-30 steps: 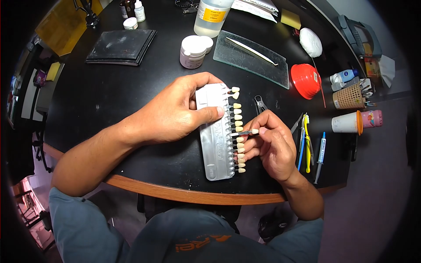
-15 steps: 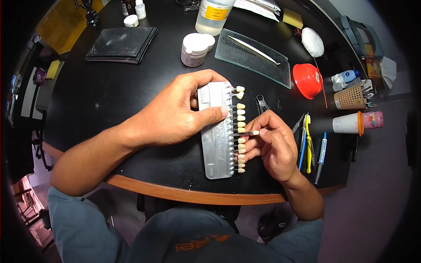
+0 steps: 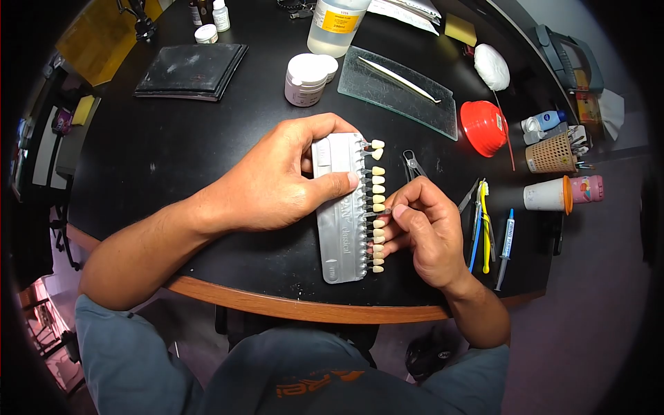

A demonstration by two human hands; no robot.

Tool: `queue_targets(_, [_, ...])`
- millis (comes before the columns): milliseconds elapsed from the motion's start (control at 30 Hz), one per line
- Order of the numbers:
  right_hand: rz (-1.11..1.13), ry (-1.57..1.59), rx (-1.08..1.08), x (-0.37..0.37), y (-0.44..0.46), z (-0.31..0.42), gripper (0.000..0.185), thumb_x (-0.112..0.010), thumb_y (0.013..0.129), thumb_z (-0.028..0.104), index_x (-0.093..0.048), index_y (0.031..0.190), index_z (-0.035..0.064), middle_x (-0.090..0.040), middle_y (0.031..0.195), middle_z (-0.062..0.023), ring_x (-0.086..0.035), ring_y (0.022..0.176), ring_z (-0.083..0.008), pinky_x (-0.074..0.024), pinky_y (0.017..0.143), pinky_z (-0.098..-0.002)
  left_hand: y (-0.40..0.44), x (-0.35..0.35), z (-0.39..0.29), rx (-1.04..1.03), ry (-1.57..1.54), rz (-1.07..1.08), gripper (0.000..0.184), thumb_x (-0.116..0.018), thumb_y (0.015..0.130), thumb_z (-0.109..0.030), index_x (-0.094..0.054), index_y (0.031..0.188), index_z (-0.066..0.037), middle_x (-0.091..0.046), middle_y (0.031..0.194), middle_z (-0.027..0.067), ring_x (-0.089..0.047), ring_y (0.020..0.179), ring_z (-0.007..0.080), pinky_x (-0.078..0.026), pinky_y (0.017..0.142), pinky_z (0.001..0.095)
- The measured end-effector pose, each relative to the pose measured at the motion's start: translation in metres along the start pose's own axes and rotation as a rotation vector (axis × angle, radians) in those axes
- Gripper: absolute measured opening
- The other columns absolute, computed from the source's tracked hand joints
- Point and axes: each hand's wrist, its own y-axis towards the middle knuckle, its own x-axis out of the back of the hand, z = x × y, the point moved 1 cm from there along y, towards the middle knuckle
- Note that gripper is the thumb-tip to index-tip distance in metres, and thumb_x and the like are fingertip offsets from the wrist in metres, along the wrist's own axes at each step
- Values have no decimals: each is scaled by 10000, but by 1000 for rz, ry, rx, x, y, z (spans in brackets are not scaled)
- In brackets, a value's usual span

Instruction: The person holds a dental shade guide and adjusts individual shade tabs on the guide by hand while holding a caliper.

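Note:
A grey shade guide point(image 3: 339, 235) with a row of tooth-shaped tabs point(image 3: 378, 180) along its right edge is upright above the black desk. My left hand point(image 3: 287, 173) grips its upper part, the thumb across the front and the fingers behind. My right hand point(image 3: 422, 228) is beside the middle of the row, thumb and index finger pinched on one tab point(image 3: 386, 212) that sticks out towards them. The tooth end of that tab is hidden by the fingertips. The other right fingers are curled behind the lower tabs.
A glass slab point(image 3: 398, 93) with a white instrument lies beyond the hands, near white jars point(image 3: 304, 79) and a large bottle point(image 3: 335, 28). A red bowl point(image 3: 483, 128), a wicker holder point(image 3: 550, 153), toothbrush point(image 3: 485, 228) and syringe point(image 3: 505, 242) are at right.
My right thumb and index finger have moved left, closer to the guide, and now cover the tooth end of the pinched tab. My left hand keeps its grip.

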Motion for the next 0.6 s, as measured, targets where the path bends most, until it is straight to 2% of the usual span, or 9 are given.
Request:
queue_targets(367, [27, 116, -4, 3, 0, -1, 246, -358, 1033, 124, -525, 992, -51, -642, 947, -179, -712, 734, -194, -633, 619, -288, 0, -1, -1, -6, 6, -8, 321, -708, 933, -83, -569, 1205, 16, -660, 1006, 25, -618, 922, 63, -514, 805, 248])
queue_targets(600, [43, 135, -1, 5, 0, -1, 275, -359, 1013, 143, -533, 1016, -70, -644, 958, -192, -727, 775, -229, -640, 645, -301, 0, -1, 0, -17, 0, -4, 314, -698, 932, -65, -567, 1205, 20, -662, 1008, 28, -620, 913, 62, -515, 794, 247])
